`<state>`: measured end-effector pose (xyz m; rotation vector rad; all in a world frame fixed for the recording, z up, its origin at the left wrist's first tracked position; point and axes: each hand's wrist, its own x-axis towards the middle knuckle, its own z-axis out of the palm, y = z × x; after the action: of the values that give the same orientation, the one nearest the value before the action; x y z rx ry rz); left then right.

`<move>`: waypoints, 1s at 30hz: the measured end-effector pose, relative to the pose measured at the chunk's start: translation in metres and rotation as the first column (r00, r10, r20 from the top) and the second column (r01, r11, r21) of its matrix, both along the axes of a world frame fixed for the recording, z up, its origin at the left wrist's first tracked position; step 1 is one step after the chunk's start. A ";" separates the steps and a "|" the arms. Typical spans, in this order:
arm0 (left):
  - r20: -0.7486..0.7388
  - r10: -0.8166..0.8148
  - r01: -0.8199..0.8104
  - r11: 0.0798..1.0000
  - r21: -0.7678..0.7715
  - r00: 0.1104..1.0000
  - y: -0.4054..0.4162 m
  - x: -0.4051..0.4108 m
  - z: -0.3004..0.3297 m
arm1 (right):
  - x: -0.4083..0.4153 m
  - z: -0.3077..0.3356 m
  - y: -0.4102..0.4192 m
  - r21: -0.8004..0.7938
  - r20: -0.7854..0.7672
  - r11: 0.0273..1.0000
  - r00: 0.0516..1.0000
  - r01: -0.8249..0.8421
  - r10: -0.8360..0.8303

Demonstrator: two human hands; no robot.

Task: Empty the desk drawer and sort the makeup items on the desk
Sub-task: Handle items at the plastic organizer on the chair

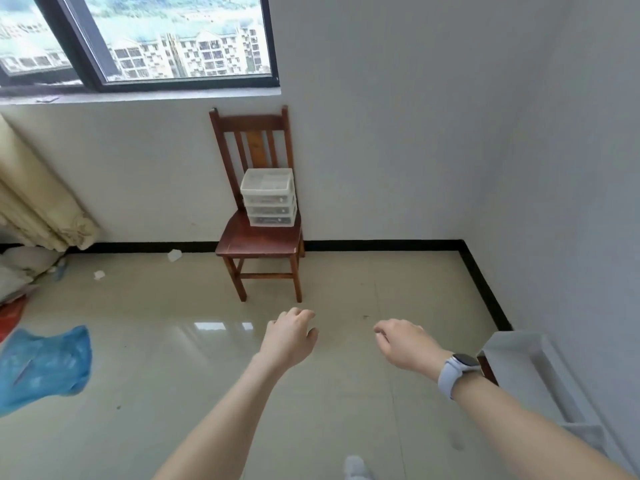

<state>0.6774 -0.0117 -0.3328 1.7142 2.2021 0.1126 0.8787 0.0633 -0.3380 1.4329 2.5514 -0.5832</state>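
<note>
A small white plastic drawer organiser (268, 197), three drawers high with an open tray on top, stands on the seat of a dark wooden chair (259, 244) against the far wall. My left hand (291, 336) and my right hand (403, 342) are stretched out in front of me over the floor, well short of the chair. Both hang with loosely curled fingers and hold nothing. A watch with a pale band is on my right wrist. No makeup items can be made out from here.
A white tray-like surface (530, 368) sits at the right by the wall. A blue plastic bag (45, 365) lies on the tiled floor at the left, with bedding, curtain and paper scraps (175, 255) beyond. A window is above.
</note>
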 end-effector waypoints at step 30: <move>0.144 0.234 -0.221 0.970 -0.098 0.962 0.470 -0.515 -0.111 | -0.527 -0.103 0.506 -0.760 -0.239 0.436 0.417 0.482 -0.877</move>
<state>0.1620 0.4585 -0.4442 1.3571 2.2472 0.2025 0.3518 0.5695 -0.4411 2.2912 1.4848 -2.0974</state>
